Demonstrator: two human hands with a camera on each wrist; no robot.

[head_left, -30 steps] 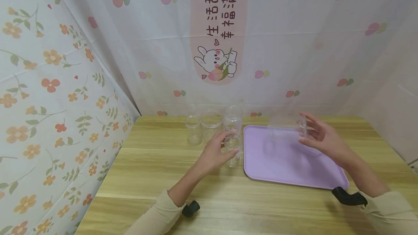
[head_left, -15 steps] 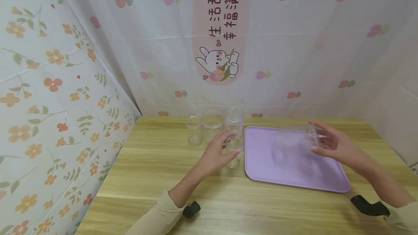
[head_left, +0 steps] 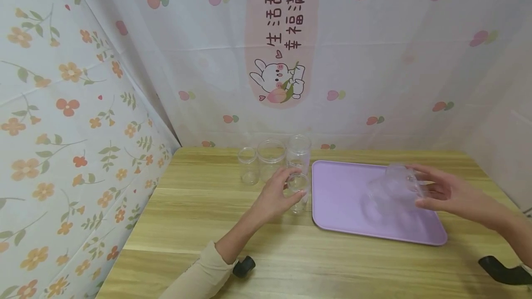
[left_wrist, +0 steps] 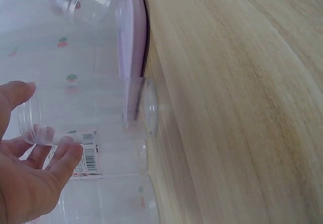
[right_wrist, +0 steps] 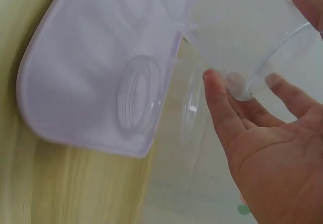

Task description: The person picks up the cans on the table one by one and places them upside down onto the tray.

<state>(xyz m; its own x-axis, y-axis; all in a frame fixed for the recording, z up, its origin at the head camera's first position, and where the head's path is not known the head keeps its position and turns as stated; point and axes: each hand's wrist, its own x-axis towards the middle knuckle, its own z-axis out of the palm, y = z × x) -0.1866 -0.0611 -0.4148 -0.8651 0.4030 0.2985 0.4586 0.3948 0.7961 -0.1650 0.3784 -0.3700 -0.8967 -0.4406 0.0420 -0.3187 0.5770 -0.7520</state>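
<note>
My left hand point(head_left: 274, 195) has its thumb and fingers around the upper rim of a clear plastic jar point(head_left: 298, 204), which stands upright on the table beside the tray's left edge. Over the lilac tray point(head_left: 332, 216), my right hand point(head_left: 457, 197) grips a second clear jar by its base end. That jar point(right_wrist: 242, 37) is tilted, its mouth pointing left, and looks blurred in the head view. In the right wrist view another clear jar point(right_wrist: 139, 95) rests mouth down on the tray, close to the held one.
Behind the left hand stand a narrow clear jar point(head_left: 248, 172), a wide one point(head_left: 270, 153) and a taller one point(head_left: 300, 151). A barcode label point(left_wrist: 90, 161) shows behind the left hand's jar. The patterned curtain point(head_left: 345, 68) hangs at the table's back edge.
My right hand has moved right and toward me over the tray, carrying its jar. My left hand stays on its jar; the view has shifted slightly.
</note>
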